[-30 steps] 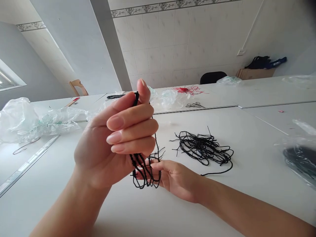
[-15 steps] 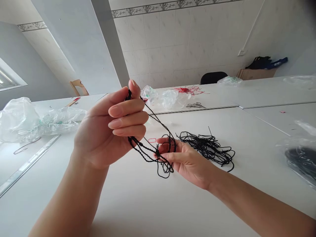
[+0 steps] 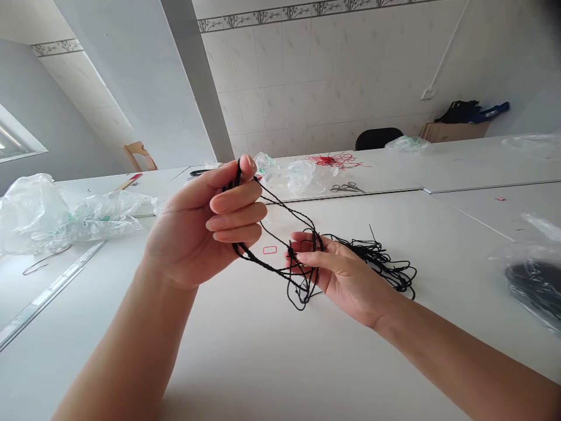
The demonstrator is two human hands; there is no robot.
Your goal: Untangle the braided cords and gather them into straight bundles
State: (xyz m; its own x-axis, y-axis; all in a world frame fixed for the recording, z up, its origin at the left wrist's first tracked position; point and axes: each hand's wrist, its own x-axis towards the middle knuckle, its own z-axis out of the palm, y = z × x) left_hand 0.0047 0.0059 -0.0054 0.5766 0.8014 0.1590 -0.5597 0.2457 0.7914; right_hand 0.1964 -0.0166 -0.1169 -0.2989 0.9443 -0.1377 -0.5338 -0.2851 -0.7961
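Observation:
A looped bundle of thin black braided cord [image 3: 268, 264] stretches between my two hands above the white table [image 3: 228, 356]. My left hand [image 3: 214, 219], palm toward me, has its fingers curled round the loops, with the thumb and index finger pinching cord at the top. Lower and to the right, my right hand [image 3: 339, 272] pinches the cord near a small knot, and loose loops dangle below its fingers. Behind my right hand, a tangled pile of black cords [image 3: 385, 266] lies on the table, partly hidden by that hand.
Clear plastic bags [image 3: 39, 213] lie at the left. Farther back are red cords [image 3: 331, 161], scissors [image 3: 347, 187] and another crumpled bag [image 3: 300, 175]. A bag of black material [image 3: 534, 286] sits at the right edge. A small red rectangle [image 3: 270, 250] shows on the tabletop.
Both hands have shifted slightly right with the cord. The loops between them look more drawn out, and my right hand now covers more of the cord pile.

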